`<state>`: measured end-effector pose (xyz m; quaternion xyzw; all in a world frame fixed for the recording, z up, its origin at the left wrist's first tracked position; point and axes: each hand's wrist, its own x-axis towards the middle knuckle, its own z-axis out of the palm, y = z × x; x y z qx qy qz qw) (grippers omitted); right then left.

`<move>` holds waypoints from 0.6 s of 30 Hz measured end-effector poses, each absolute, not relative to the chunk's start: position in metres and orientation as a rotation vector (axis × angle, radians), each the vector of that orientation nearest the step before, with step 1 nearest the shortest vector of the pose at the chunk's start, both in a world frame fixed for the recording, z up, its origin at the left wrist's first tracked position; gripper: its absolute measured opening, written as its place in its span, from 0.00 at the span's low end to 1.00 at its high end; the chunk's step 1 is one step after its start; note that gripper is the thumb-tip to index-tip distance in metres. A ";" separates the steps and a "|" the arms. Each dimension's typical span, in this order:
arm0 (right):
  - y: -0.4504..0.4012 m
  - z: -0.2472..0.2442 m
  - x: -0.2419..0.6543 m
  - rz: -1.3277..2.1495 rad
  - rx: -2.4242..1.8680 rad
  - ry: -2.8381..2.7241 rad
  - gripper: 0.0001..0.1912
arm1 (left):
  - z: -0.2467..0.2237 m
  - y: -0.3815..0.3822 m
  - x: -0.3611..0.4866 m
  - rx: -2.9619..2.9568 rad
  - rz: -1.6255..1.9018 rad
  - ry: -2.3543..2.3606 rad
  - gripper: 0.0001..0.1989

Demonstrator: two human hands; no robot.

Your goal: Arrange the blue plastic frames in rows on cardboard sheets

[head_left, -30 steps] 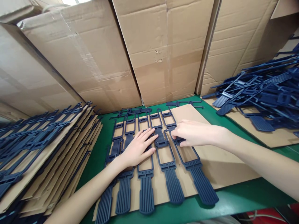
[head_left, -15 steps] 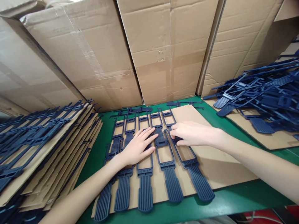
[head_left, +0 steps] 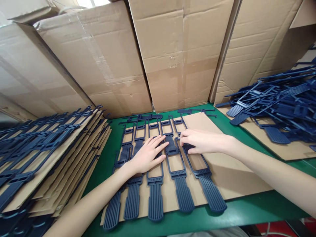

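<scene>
Dark blue plastic frames with ribbed paddle ends lie in rows on a cardboard sheet (head_left: pixel 234 174). My left hand (head_left: pixel 149 154) rests flat over the middle frames, fingers spread, covering part of a ribbed frame (head_left: pixel 155 197). At the right end of the row, my right hand (head_left: pixel 197 141) has its fingers bent and closed on the upper part of a plastic frame (head_left: pixel 212 194). Its fingertips partly hide where this frame meets the one behind it. Between the hands lies another ribbed frame (head_left: pixel 183 194).
At left stands a stack of cardboard sheets (head_left: pixel 71 171) layered with blue frames. A heap of loose frames (head_left: pixel 278 105) lies on cardboard at right. Large cardboard boxes (head_left: pixel 180 65) line the back of the green table (head_left: pixel 187 222). A few loose parts (head_left: pixel 145 117) lie behind the sheet.
The view has shifted slightly, moving the scene a little to the right. Both hands keep nearly the same places on the frames.
</scene>
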<state>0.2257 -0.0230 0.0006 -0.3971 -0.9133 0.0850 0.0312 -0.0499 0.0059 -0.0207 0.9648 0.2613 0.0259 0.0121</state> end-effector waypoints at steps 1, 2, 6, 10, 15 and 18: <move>-0.022 -0.002 0.226 0.296 -1.192 -2.804 0.11 | -0.021 0.006 -0.050 3.009 0.083 0.815 0.25; -0.020 -0.004 0.227 0.336 -1.164 -2.795 0.11 | -0.021 0.006 -0.050 3.008 0.086 0.814 0.25; -0.017 -0.005 0.226 0.494 -1.128 -2.773 0.10 | -0.021 0.006 -0.050 3.003 0.093 0.816 0.25; -0.015 -0.002 0.226 0.570 -1.148 -2.768 0.12 | -0.022 0.007 -0.051 3.010 0.104 0.808 0.25; -0.013 0.001 0.235 0.572 -1.297 -2.705 0.30 | -0.022 0.006 -0.052 3.021 0.108 0.801 0.26; -0.013 0.005 0.237 0.564 -1.386 -2.698 0.35 | -0.021 0.006 -0.052 3.022 0.090 0.808 0.26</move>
